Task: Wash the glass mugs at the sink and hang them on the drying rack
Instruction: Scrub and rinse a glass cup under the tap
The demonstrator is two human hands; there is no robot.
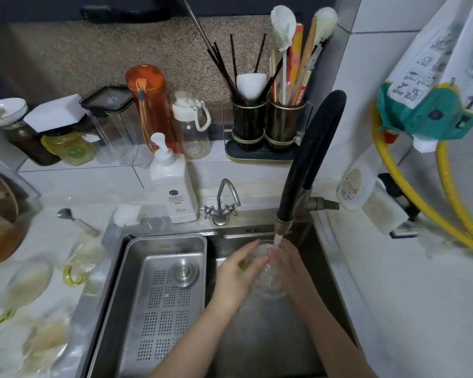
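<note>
Glass mugs with yellow-green handles (74, 271) wait blurred on the white desk (66, 181) at far left, likely the unwashed queue beside the steel sink (257, 336). Perforated steel drain tray (161, 296) sits in the sink's left half. Left hand (235, 274) and right hand (290, 266) both grasp one clear glass mug (268, 279), held under the black faucet (309, 165) stream so water runs inside. Drying rack not visible.
</note>
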